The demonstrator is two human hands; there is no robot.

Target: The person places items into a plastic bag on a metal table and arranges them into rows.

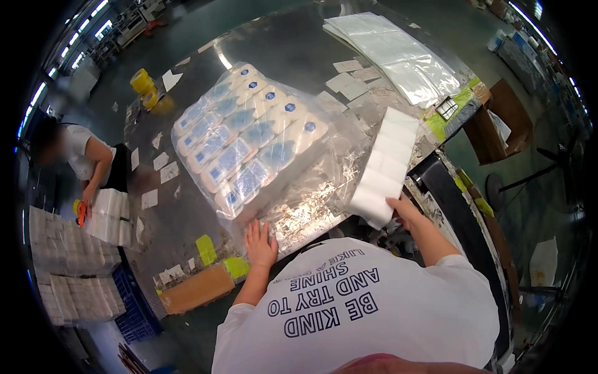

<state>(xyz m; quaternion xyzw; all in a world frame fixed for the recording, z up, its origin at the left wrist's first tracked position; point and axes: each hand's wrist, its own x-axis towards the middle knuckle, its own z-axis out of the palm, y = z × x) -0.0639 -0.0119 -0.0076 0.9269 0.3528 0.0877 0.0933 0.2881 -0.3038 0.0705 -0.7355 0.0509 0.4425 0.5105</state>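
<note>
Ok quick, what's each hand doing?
Left hand: open, flat on the clear plastic bag of blue-and-white packs.
Right hand: closed on the long white stack of packs.

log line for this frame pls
left hand flat on clear bag | right hand grips white pack stack | bag holds blue-white packs | metal table

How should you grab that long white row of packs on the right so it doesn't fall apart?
Probably by both short ends, squeezing inward. The white row of packs is a long line of separate blocks, so one-end lifting may let it bend. The right hand holds only its near end; the far end is free. The left hand rests on the clear bag.
</note>
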